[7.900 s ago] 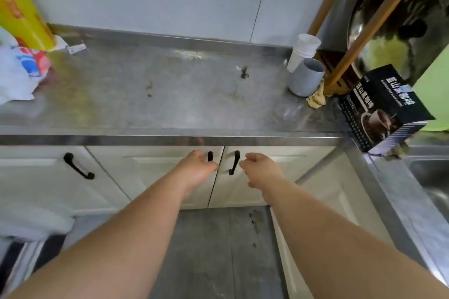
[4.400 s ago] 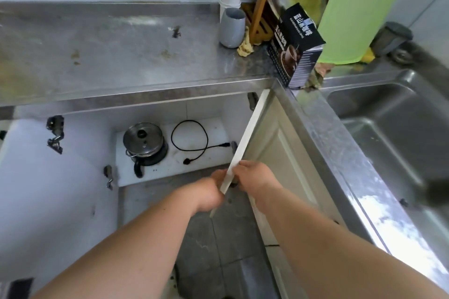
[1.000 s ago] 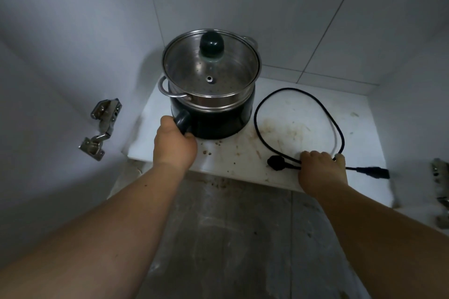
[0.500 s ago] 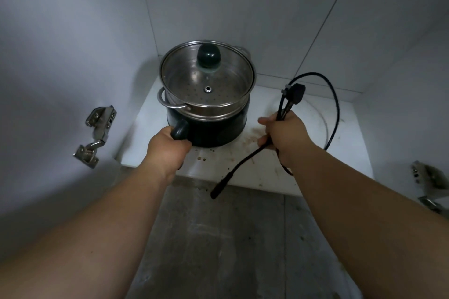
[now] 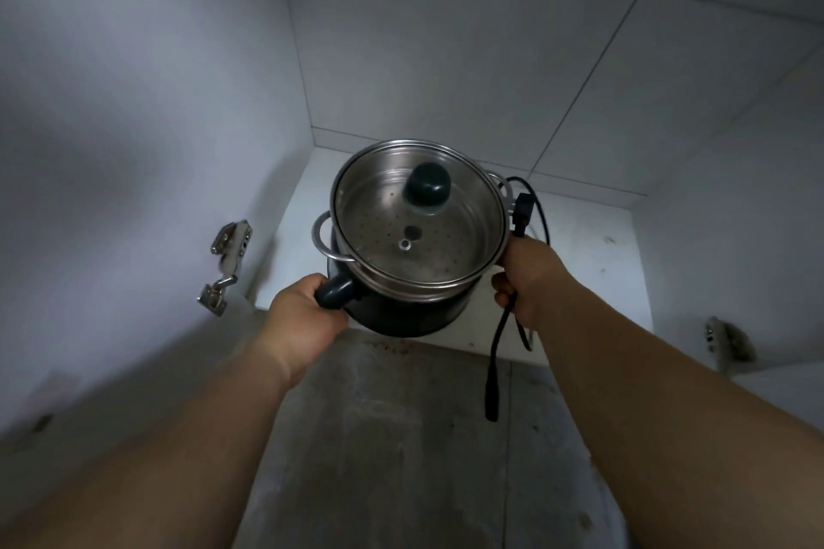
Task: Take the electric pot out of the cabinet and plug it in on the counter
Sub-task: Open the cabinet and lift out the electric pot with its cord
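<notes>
The electric pot [image 5: 410, 308] is dark, with a steel steamer ring and a glass lid with a dark knob. It hangs in the air just above the front of the white cabinet shelf [image 5: 579, 236], slightly tilted. My left hand [image 5: 303, 312] grips its dark handle. My right hand [image 5: 526, 276] steadies the pot's right side while holding the black power cord [image 5: 495, 370]. The cord's plug sticks up above that hand, and its other end dangles below.
I look into the open cabinet. Metal door hinges sit on the left wall [image 5: 227, 259] and the right wall [image 5: 727, 343]. Grey floor [image 5: 392, 437] lies below the shelf. White tiled walls close in the back and sides.
The pot has lifted off the shelf and come toward me. My right hand, with the cord, has moved left against the pot's side.
</notes>
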